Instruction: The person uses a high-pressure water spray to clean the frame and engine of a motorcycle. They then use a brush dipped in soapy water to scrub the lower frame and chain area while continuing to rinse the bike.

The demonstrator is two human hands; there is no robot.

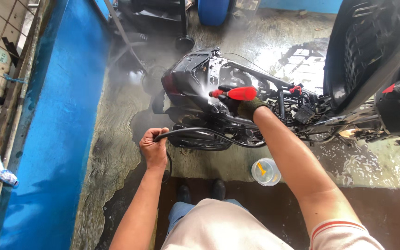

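My right hand (pixel 242 107), in a dark glove, grips a red spray gun (pixel 237 94) pointed left at the rear of a stripped black motorcycle (pixel 195 76). White spray hits the rear frame by the nozzle. My left hand (pixel 154 148) is closed around a black hose (pixel 200 131) that runs from my fist to the right, toward the gun. The motorcycle's seat (pixel 371 46) is tipped up at the upper right, showing its underside.
A wet concrete floor (pixel 116 139) surrounds the bike. A blue wall (pixel 61 115) runs along the left. A clear plastic cup (pixel 265 171) with something yellow inside stands near my feet. A blue drum (pixel 214 10) and a wheeled stand (pixel 184 41) are at the back.
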